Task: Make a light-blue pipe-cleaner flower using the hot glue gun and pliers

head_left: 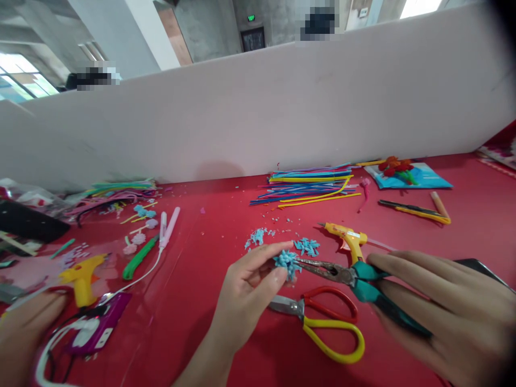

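My left hand (245, 290) pinches a small light-blue fuzzy flower (286, 262) between thumb and fingers, just above the red table (209, 242). My right hand (447, 312) grips the teal handles of rusty long-nose pliers (342, 275), whose tips touch the blue flower. Red-and-yellow scissors (322, 322) lie on the table below the pliers. A yellow glue gun (349, 239) rests just behind them. Loose light-blue petal pieces (306, 246) lie beside the flower.
A bundle of coloured pipe cleaners (310, 185) lies at the back, by a white partition (258, 107). A utility knife (415, 210) and red flowers on blue paper (403, 172) are at right. At left are another person's hand (24, 333), a second glue gun (83, 277) and a white iron (167, 228).
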`<move>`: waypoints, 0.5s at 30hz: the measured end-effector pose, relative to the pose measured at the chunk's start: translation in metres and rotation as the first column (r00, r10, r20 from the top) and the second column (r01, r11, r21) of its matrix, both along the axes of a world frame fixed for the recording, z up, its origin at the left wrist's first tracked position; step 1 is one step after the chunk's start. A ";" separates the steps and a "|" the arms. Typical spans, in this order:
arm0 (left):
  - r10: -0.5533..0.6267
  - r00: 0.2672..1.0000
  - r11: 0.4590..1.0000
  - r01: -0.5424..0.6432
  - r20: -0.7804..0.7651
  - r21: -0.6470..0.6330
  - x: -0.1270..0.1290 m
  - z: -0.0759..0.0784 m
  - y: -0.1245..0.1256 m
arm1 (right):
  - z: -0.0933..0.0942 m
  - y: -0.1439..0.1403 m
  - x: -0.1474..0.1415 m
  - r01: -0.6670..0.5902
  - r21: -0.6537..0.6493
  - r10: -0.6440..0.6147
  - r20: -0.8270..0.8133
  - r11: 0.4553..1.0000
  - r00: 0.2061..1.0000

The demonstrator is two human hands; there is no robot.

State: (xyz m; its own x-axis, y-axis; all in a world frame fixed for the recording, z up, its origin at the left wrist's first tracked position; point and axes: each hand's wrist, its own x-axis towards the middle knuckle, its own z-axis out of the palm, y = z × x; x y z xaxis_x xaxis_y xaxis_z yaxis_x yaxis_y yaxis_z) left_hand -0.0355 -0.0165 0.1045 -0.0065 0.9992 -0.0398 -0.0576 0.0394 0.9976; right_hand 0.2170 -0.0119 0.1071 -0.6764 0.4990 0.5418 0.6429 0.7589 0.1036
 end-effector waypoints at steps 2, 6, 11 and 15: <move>0.022 1.000 1.000 -0.022 -0.022 0.017 0.001 0.000 0.000 | 0.000 0.000 0.000 -0.014 0.000 0.014 -0.011 1.000 1.000; -0.017 0.997 0.999 0.020 -0.069 0.042 -0.002 -0.001 0.001 | 0.000 0.000 -0.002 -0.003 0.014 0.003 0.012 1.000 1.000; -0.053 0.996 0.997 0.057 -0.068 0.060 -0.005 -0.003 0.001 | -0.004 0.001 -0.004 -0.009 0.038 0.007 0.050 0.999 0.999; -0.023 1.000 1.000 0.022 0.004 0.020 -0.002 -0.004 0.001 | -0.007 0.001 0.000 0.022 0.094 -0.032 0.109 0.995 0.994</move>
State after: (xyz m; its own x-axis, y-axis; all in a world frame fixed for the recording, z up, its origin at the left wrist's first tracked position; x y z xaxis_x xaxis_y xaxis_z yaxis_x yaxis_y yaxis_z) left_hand -0.0378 -0.0156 0.1009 0.0162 0.9997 -0.0199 -0.0610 0.0208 0.9979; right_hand 0.2165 -0.0107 0.1004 -0.7212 0.4693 0.5096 0.6441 0.7251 0.2438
